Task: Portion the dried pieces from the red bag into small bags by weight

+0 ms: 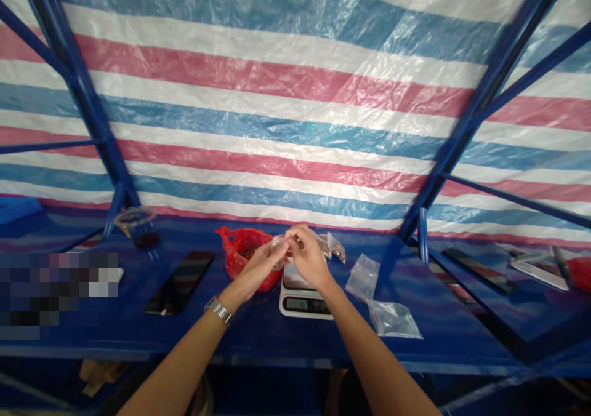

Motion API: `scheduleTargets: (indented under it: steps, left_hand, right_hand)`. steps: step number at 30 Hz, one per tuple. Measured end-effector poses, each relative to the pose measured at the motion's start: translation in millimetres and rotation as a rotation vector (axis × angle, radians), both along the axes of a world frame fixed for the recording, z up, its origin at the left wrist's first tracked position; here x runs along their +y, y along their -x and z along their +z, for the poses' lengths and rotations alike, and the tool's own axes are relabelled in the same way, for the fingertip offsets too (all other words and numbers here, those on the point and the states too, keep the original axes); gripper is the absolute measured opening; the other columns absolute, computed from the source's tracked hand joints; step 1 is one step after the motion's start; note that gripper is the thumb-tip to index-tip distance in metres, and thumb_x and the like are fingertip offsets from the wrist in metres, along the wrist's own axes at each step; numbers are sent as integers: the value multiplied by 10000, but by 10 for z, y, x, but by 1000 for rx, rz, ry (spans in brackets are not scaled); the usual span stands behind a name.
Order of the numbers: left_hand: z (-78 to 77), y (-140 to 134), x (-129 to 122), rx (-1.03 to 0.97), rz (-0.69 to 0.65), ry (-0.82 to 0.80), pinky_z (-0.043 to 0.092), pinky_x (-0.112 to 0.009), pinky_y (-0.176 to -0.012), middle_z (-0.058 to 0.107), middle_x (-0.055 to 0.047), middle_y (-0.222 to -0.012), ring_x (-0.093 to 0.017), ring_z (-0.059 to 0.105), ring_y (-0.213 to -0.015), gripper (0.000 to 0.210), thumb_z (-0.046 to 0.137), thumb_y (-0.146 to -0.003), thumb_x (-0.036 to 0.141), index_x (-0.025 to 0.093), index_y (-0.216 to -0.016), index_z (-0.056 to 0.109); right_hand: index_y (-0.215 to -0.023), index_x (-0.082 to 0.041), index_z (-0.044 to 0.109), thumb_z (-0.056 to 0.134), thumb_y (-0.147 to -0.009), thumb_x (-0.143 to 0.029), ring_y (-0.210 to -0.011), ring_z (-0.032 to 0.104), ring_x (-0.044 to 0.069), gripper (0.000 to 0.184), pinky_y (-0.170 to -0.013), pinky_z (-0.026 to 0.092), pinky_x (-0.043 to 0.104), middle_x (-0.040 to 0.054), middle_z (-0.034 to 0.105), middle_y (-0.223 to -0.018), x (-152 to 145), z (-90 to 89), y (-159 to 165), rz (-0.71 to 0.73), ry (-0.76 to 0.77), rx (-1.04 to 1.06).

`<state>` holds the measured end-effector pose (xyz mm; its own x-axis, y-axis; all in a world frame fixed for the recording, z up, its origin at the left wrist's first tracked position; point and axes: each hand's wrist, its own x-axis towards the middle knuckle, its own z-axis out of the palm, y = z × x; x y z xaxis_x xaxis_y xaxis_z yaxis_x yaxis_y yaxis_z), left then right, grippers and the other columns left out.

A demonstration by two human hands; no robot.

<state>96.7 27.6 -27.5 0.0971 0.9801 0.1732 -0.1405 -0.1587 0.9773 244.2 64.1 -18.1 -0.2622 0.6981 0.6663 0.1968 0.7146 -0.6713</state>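
Observation:
Above a white digital kitchen scale (305,312), my left hand (264,261) and my right hand (308,257) meet with their fingers closed on a small clear plastic bag (277,242). Most of that bag is hidden by the fingers, and I cannot make out its contents. The scale's display is lit, and my right forearm covers its right side. Left of the scale lies an open red plastic bag (234,251) holding small brown pieces. Beyond my right hand rest filled clear bags (337,248) of brownish contents.
Flat clear bags (363,277) and a larger clear bag (395,320) lie right of the scale on the blue table (258,337). To the left are a black phone (180,282) and a clear cup (144,234) with dark liquid. A striped tarp (277,120) hangs behind.

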Motion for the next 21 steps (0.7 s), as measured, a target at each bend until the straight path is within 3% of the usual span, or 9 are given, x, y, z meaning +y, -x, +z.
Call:
scheduleTargets:
  steps: [3, 5, 8, 11, 13, 17, 21]
  left_hand:
    - [39, 130, 7, -45, -29, 81, 472, -225, -642, 691, -16, -783, -133, 626, -697, 466, 795, -779, 576, 157, -957, 698]
    - [56, 244, 38, -20, 63, 63, 421, -206, -579, 647, 11, -710, -113, 581, -632, 452, 802, -776, 560, 159, -945, 681]
    - [66, 418, 76, 51, 318, -34, 444, -222, -599, 630, 23, -717, -121, 579, -639, 420, 744, -830, 547, 173, -1005, 666]
    - [35, 575, 48, 174, 667, -142, 500, -269, -705, 668, -7, -829, -153, 623, -739, 368, 685, -874, 495, 177, -1055, 654]
    - [-23, 672, -8, 275, 802, -162, 517, -318, -808, 702, -46, -950, -187, 657, -842, 354, 669, -880, 450, 177, -1104, 647]
    - [-216, 856, -104, 417, 807, -61, 509, -372, -820, 703, -39, -884, -228, 678, -823, 356, 715, -832, 385, 194, -1123, 645]
    - [-419, 991, -53, 381, 780, -21, 498, -341, -757, 671, -1, -789, -196, 648, -736, 288, 748, -779, 318, 208, -1025, 646]
  right_hand:
    - [-910, -213, 659, 513, -959, -253, -906, 593, 198, 159, -810, 487, 316, 52, 599, -971, -18, 12, 163, -36, 14, 73]
    - [-976, -208, 689, 502, -989, -283, -917, 605, 204, 202, -798, 493, 319, 65, 623, -1007, 2, -16, 243, -91, 24, 85]
    - [-1080, -216, 705, 487, -1007, -238, -981, 618, 213, 230, -884, 486, 342, 73, 680, -1071, 34, -79, 334, -180, 23, -66]
    - [-1059, -229, 733, 528, -987, -181, -1052, 605, 239, 223, -987, 429, 385, 69, 728, -1071, 35, -134, 417, -241, -1, -423]
    - [-1090, -231, 745, 565, -983, -205, -1077, 591, 259, 211, -990, 403, 406, 72, 746, -1107, 23, -166, 481, -258, -17, -610]
    - [-1142, -236, 741, 644, -958, -274, -1122, 574, 274, 212, -978, 367, 415, 64, 761, -1170, 13, -230, 612, -222, -25, -770]
    - [-1108, -233, 742, 656, -943, -249, -1119, 573, 263, 187, -979, 336, 408, 66, 770, -1146, 40, -263, 689, -251, -15, -824]
